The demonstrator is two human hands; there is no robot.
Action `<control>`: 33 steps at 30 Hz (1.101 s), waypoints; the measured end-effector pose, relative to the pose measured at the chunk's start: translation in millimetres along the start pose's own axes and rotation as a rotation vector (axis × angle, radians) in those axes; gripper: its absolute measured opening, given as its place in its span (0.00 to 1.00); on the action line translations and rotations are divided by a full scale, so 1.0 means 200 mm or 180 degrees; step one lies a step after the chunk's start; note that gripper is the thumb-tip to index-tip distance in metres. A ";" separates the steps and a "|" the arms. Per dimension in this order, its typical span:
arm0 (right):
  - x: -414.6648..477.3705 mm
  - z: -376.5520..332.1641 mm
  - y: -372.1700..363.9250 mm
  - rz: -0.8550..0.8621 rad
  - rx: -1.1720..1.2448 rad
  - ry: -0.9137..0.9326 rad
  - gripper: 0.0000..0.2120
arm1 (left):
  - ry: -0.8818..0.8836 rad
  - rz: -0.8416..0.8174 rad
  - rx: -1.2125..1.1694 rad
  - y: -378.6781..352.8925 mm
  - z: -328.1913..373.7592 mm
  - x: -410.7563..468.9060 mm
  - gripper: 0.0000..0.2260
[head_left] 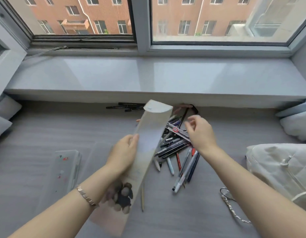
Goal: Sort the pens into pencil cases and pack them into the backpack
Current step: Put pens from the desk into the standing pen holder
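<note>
My left hand (pixel 123 152) grips a long cream pencil case (pixel 151 129) with a dark bear picture near its lower end, holding it tilted above the grey surface. To its right lies a pile of several pens (pixel 176 146), partly hidden behind the case. My right hand (pixel 199 130) hovers over the pile with fingers loosely curled and holds nothing. Three dark pens (pixel 126 107) lie apart near the ledge. A clear plastic pencil case (pixel 66 169) lies at the left. The white quilted backpack (pixel 279 165) sits at the right edge.
A wide grey window ledge (pixel 148 78) runs across the back under the windows. A metal chain strap (pixel 233 206) trails from the backpack. Pillows (pixel 298 124) lie at the far right and far left. A thin pencil (pixel 142 200) lies below the cream case.
</note>
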State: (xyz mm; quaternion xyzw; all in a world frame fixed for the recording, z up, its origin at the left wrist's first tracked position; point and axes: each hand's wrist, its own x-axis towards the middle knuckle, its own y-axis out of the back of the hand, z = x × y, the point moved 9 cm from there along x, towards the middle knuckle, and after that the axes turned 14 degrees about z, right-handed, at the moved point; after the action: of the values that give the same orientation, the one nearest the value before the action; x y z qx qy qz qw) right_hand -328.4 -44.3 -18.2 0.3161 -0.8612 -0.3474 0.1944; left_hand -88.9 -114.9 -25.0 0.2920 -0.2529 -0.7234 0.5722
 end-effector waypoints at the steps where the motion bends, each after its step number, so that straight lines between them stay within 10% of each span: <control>1: -0.01 0.04 -0.08 -0.0253 -0.0587 0.0165 0.12 | 0.0021 0.0085 -0.0024 0.02 -0.02 0.01 0.18; 7: -0.09 0.08 -0.27 -0.0644 -0.1899 0.1072 0.12 | 0.0162 0.0104 0.0115 0.06 -0.14 -0.02 0.20; 16: -0.20 -0.24 0.30 0.1502 -0.0416 0.2444 0.12 | 0.0213 -0.0308 0.0288 0.00 -0.17 -0.15 0.20; 21: -0.57 -0.42 0.21 0.0716 -0.0116 0.3662 0.11 | -0.0088 -0.0850 0.0204 -0.09 -0.08 -0.27 0.20; 28: -0.85 -0.42 0.00 -0.0500 0.0442 0.3331 0.15 | -0.0407 -0.0435 0.0464 -0.03 -0.04 -0.35 0.19; 33: -0.68 -0.26 0.12 0.0445 0.0903 0.2037 0.13 | -0.0029 -0.0132 0.0107 0.01 -0.11 -0.31 0.19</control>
State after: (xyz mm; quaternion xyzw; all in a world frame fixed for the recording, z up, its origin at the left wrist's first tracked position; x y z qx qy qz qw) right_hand -211.2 37.0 18.6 0.3731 -0.8159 -0.0935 0.4318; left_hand -61.6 -55.9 -31.8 0.3034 -0.2616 -0.7321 0.5510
